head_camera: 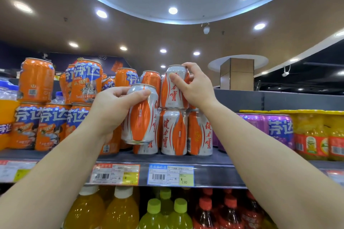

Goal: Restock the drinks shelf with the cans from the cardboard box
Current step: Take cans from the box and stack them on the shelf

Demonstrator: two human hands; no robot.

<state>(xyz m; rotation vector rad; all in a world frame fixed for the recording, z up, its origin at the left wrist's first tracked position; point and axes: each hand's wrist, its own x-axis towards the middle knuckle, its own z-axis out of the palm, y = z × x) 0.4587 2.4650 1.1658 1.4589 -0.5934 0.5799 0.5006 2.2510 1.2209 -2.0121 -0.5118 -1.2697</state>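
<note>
Nearest, the left hand curled its thumb and fingers round a smooth silver-and-orange cylindrical can, tilted and held in front of the shelf. Just beyond, the right hand pinched the upper rim of a second can with thumb and fingertips, that can standing upright on top of 1 of the 3 matching cans in the front row on the dark shelf. Farther left stood glossy orange-and-blue cans stacked 2 high, and to the right purple cans.
</note>
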